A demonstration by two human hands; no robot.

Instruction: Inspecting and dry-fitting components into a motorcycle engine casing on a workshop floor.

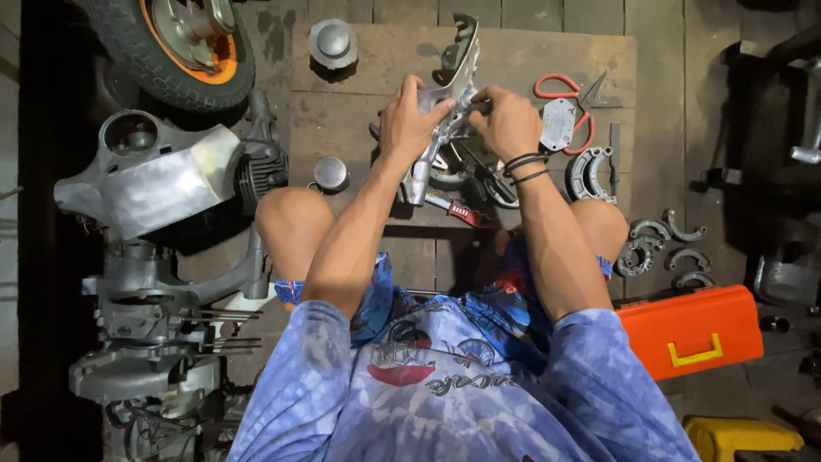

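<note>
1. Both hands are closed on one thing: the left hand (409,122) has its grip wrapped round the lower body of a grey cast-metal housing (451,75), and the right hand (505,120) is clenched against the same part from the other side, fingers pinched at its middle. Whether the right hand also holds a small tool I cannot tell.

2. The housing stands nearly upright between the two hands, its long axis running away from the person — top end tipped far and slightly right, lower end down toward the knees. It lies directly in front of both hands, each about equally close.

3. Under it is a wooden board (599,60) lying on the floor, serving as a low counter. On the board: red-handled scissors (564,90) just right of the right hand, a small grey cover plate (558,124), a curved brake shoe (590,174), a round metal cap (333,40) further off and a smaller one (330,173) by the left knee.

4. Further out — a tyre with an orange rim (180,47) at far left, an engine block (154,299) beside the left leg, more brake shoes (663,244) and an orange toolbox (691,329) to the right.
</note>
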